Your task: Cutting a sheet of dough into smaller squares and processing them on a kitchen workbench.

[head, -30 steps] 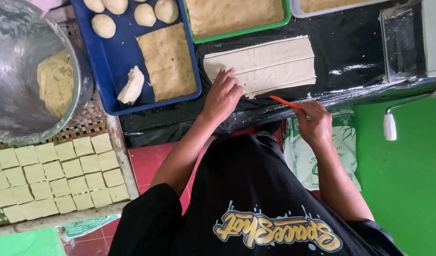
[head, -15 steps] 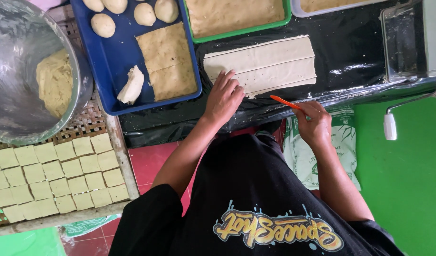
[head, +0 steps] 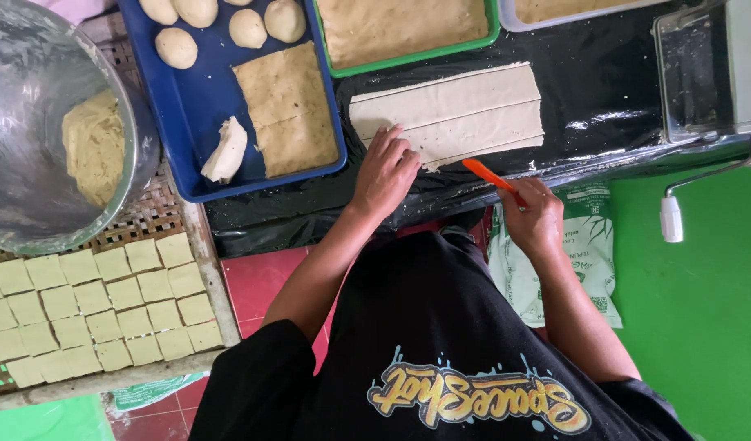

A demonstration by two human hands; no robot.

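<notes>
Dough sheet (head: 449, 110): A pale rectangular sheet is laid flat on the black plastic-covered worktop (head: 604, 98), scored lengthwise into strips; flat placement appears to serve cutting.
Left hand (head: 385, 173): Fingers are spread and pressed flat on the near left corner of the sheet, evidently to keep it from sliding.
Right hand (head: 535, 216): Closed in a pinch around the handle of an orange cutter (head: 491, 178), whose tip is held just beside the sheet's near edge, not clearly touching it.
Blue tray (head: 192, 122): Set left of the sheet, within reach; dough balls (head: 228, 20), a flat brownish slab (head: 287, 110) and a pale lump (head: 226, 151) are held on it.
Green tray (head: 408, 57): Placed beyond the sheet, filled with a brownish layer.
Metal bowl (head: 32, 196): Kept at far left with a mass of dough (head: 93, 147) inside.
Woven rack (head: 147, 216): Cut squares (head: 98, 302) are arranged on it in rows, close together, seemingly to keep them separate and flat.
Hand-crank machine (head: 706, 73): Stationed at the right end of the worktop, untouched.
</notes>
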